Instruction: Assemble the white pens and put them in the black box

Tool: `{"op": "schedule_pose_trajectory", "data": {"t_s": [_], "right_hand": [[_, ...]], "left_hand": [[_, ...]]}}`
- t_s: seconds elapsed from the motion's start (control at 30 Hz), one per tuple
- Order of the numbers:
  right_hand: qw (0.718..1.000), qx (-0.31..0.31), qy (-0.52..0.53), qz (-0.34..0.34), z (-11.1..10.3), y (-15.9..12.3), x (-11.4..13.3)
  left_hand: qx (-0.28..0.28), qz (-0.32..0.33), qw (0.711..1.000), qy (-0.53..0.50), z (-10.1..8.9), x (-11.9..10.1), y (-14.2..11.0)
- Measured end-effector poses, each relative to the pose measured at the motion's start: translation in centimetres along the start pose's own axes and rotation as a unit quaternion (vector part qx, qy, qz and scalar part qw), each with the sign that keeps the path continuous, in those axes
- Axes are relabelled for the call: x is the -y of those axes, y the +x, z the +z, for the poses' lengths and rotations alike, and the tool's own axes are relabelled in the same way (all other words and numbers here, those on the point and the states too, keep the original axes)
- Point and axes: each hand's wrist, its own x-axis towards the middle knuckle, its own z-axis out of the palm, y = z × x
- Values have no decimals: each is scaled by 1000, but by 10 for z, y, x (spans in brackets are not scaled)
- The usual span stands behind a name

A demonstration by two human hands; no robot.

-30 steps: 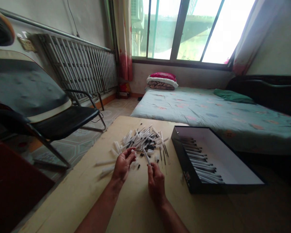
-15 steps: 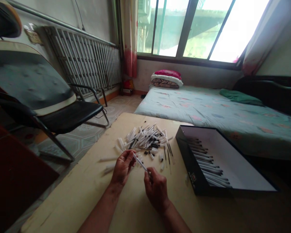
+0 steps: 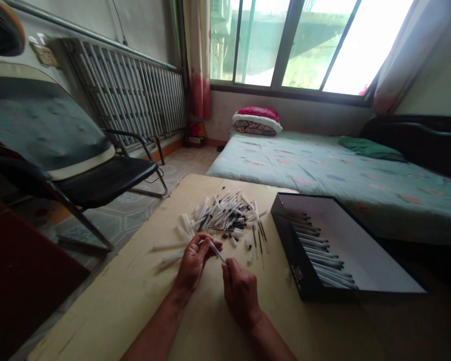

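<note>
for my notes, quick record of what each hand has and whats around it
left hand: holds the upper end of a white pen
right hand: fingers at the pen's lower end
nearest: heap of loose white pens, with small black pieces among them
box: open black box with white inside, pens lying in rows
surface: tan tabletop
around: black folding chair, radiator, mattress with floral sheet, window
</note>
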Motion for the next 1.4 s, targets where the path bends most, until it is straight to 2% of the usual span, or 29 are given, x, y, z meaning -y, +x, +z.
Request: {"op": "schedule_pose_trajectory", "data": {"t_s": [0.13, 0.27, 0.4, 0.5, 0.63, 0.67, 0.7, 0.73, 0.87, 1.0, 1.1, 1.2, 1.27, 1.33, 1.4], "right_hand": [[1000, 6, 16, 12, 2, -2, 0], [990, 15, 124, 62, 0, -1, 4], [962, 20, 248, 115, -5, 5, 9], [918, 28, 351, 182, -7, 8, 10], [797, 98, 510, 308, -6, 9, 11], [777, 111, 528, 324, -6, 8, 11], [773, 115, 531, 327, -5, 8, 11], [784, 110, 521, 318, -4, 8, 10], [876, 46, 417, 239, -8, 14, 7], [898, -18, 366, 244, -34, 25, 8], [919, -49, 309, 241, -76, 37, 1], [956, -76, 207, 193, -128, 49, -28], [976, -106, 75, 177, -162, 58, -60], [976, -117, -77, 170, -188, 67, -96], [958, -59, -214, 180, -205, 76, -129]], "left_hand": [[11, 21, 1000, -11, 3, 5, -2], [18, 34, 999, -12, 7, 5, -3], [18, 42, 999, -10, 9, 3, -4], [16, 44, 999, -8, 11, 2, -5], [13, 45, 999, 4, 12, 1, -6], [13, 44, 999, 8, 12, 1, -6], [13, 41, 999, 10, 12, 1, -6], [12, 38, 999, 12, 11, 1, -6], [8, 51, 997, 51, 8, -1, -6], [-50, 145, 970, 187, 5, -2, -9], [-93, 180, 949, 241, 3, 0, -10], [-112, 180, 946, 246, 0, 3, -8], [-123, 179, 946, 239, -1, 4, -6], [-126, 175, 949, 230, -1, 4, -4], [-126, 169, 951, 227, -1, 4, -4]]}}
